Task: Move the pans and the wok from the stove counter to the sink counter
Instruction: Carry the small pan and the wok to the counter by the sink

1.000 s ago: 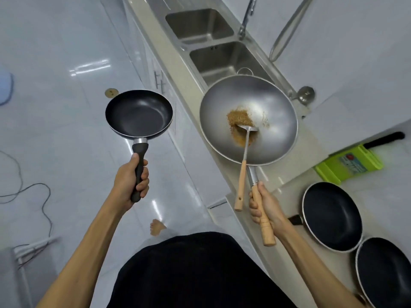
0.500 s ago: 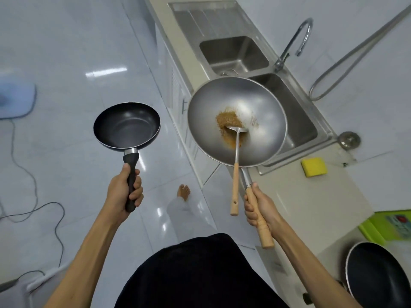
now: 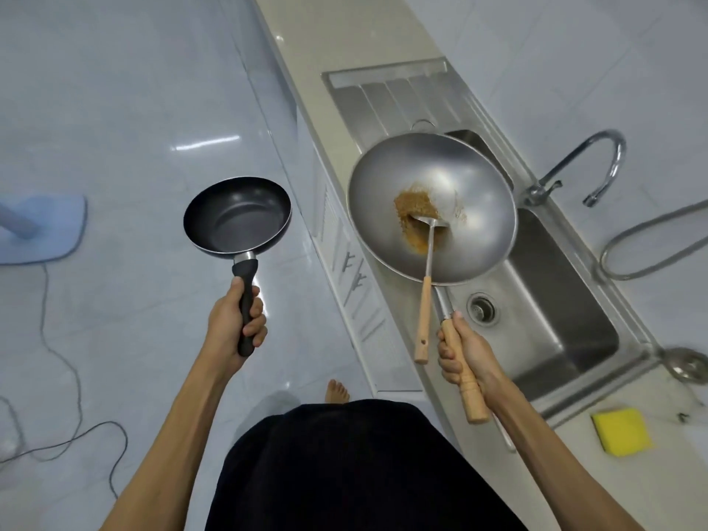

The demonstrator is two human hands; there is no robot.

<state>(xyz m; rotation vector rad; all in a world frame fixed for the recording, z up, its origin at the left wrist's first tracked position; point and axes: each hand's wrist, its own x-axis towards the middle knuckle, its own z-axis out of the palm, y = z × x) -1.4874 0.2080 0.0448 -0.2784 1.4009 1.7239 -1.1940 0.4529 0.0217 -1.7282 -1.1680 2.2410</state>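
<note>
The left hand (image 3: 233, 323) grips a small black pan (image 3: 236, 218) over the floor while the right hand (image 3: 465, 356) clasps the wok (image 3: 459, 239), spatula (image 3: 425, 285) inside, above the sink (image 3: 551, 300).

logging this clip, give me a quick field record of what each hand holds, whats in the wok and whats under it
left hand: gripping the black handle of a small dark frying pan, held over the floor
right hand: gripping the wooden handle of the steel wok
wok contents: brown crumbly residue and a metal spatula with a wooden handle, lying loose
under the wok: counter edge and the double sink
nearby: faucet, yellow sponge on the counter
frying pan contents: empty
</note>
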